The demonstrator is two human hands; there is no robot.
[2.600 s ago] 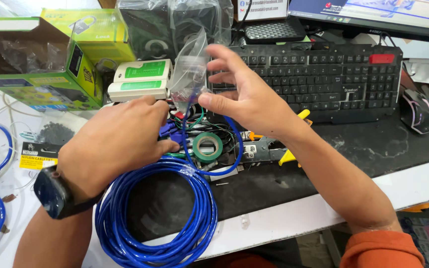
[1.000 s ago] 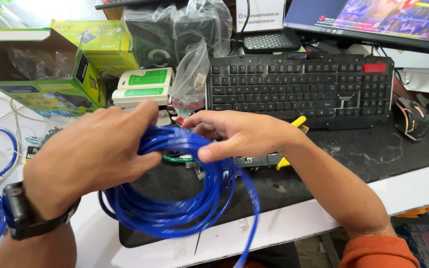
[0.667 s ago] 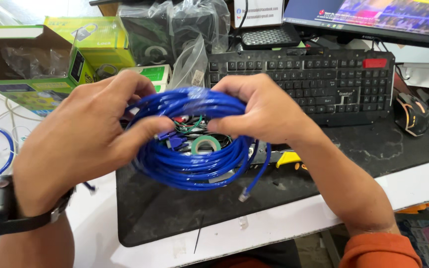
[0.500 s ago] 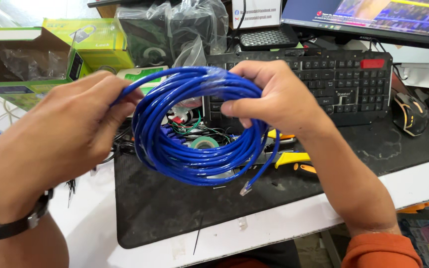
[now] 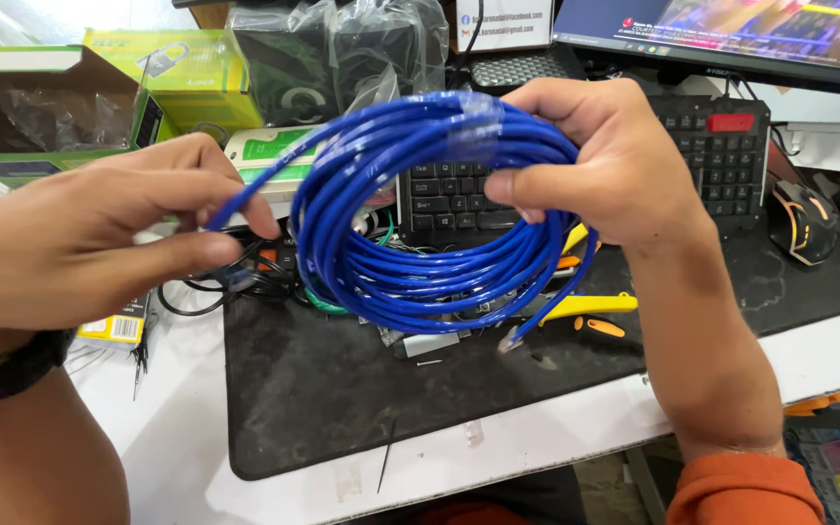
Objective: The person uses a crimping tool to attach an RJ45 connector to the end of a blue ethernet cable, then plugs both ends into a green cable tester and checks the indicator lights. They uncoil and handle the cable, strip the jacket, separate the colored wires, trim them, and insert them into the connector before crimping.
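A coil of blue network cable [image 5: 410,233] hangs upright above the black desk mat [image 5: 342,389]. My right hand [image 5: 595,160] grips the coil at its upper right side. My left hand [image 5: 99,238] pinches a loose strand of the blue cable that runs off the coil's upper left. One cable end with a clear plug [image 5: 509,340] dangles below the coil. Under the coil lie black wires, a roll of green tape and yellow-handled pliers [image 5: 590,306], partly hidden.
A black keyboard [image 5: 731,156] sits behind the coil, a mouse [image 5: 801,222] to its right, a monitor [image 5: 731,34] at the back. A green-and-white cable tester [image 5: 274,160], green boxes [image 5: 182,73] and bagged speakers [image 5: 332,58] stand at the back left.
The coil was lifted off the mat and turned upright. My left hand let go of the coil's side and moved left, now pinching one strand.
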